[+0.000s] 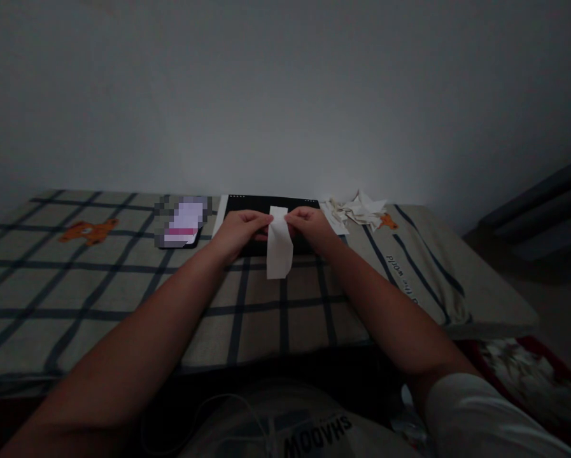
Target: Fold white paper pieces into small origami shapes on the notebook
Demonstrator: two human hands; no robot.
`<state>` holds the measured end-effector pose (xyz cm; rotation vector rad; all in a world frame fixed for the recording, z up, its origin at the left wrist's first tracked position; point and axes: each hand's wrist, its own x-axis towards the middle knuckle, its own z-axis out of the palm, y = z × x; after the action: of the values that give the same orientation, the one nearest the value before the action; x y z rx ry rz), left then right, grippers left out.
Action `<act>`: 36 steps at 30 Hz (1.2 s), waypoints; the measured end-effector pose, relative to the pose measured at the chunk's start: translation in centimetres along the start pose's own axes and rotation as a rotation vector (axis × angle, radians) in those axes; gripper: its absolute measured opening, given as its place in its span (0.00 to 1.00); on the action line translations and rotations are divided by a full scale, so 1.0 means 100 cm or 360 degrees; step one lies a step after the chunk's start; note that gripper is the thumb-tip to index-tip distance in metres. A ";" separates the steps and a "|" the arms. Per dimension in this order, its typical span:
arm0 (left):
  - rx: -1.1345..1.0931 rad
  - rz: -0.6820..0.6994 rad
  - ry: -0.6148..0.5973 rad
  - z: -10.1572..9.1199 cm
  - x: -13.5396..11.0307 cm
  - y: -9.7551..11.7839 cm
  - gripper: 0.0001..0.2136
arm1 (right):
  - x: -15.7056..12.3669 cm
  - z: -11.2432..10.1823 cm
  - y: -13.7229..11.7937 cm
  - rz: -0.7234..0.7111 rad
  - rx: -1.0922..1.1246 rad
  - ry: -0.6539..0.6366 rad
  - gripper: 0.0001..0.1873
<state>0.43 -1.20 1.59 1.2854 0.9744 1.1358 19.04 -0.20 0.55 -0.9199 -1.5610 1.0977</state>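
Note:
A narrow white paper strip [279, 251] hangs between my two hands, its lower end drooping over the front edge of a black flat panel [261, 203]. My left hand [241, 230] pinches the strip's left edge near the top, thumb and fingers closed. On the opposite edge, my right hand [310, 226] pinches the paper the same way. Both hands are just above the black panel, which lies on white sheets [219, 216]. Some of the fingertips are hidden behind the strip.
Crumpled paper scraps [361, 208] lie right of the panel. A phone [184, 222] with a lit screen rests at the left on the checked cloth [137, 286]. A wall [275, 95] stands behind. Low at the right, a red container [547, 350] holds more scraps.

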 end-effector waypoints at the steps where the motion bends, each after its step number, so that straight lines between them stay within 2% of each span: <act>1: 0.0006 0.0011 0.0004 0.000 0.000 0.000 0.10 | 0.000 0.000 0.000 -0.0017 -0.0010 -0.0009 0.13; 6: 0.0109 0.0099 0.0079 0.002 0.000 -0.001 0.07 | 0.000 0.000 -0.001 -0.0042 -0.0105 -0.0005 0.13; 13: 0.0067 -0.0103 -0.0118 -0.004 0.003 -0.004 0.09 | -0.002 -0.002 -0.002 0.0000 -0.0159 0.0013 0.12; 19: 0.0144 -0.0031 -0.0079 -0.005 0.003 -0.004 0.09 | 0.000 -0.002 -0.001 -0.0009 -0.0164 -0.0013 0.13; 21: 0.0144 0.0026 -0.0017 -0.003 0.002 -0.003 0.10 | 0.002 -0.001 0.000 0.0025 -0.0095 -0.0005 0.13; 24: 0.0202 0.0140 0.0177 -0.002 0.003 -0.002 0.11 | 0.005 0.001 0.002 0.0047 0.0010 0.0127 0.16; 28: 0.0154 0.0262 0.0499 -0.004 0.008 -0.005 0.10 | -0.001 0.002 -0.003 -0.0148 -0.0112 0.0291 0.22; 30: 0.0068 0.0312 0.0623 -0.005 0.011 -0.008 0.10 | -0.008 0.003 -0.009 -0.0318 -0.0208 0.0242 0.25; 33: -0.0073 0.0364 0.0797 -0.008 0.015 -0.010 0.08 | -0.015 0.004 -0.016 -0.0577 -0.0528 0.0101 0.21; 36: -0.0181 0.0372 0.0896 -0.010 0.018 -0.011 0.07 | -0.016 0.007 -0.017 -0.0661 -0.0800 0.0075 0.20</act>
<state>-0.06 0.84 0.57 1.0206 1.1603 1.7677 18.64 -2.41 1.65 -0.8766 -1.9200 0.3925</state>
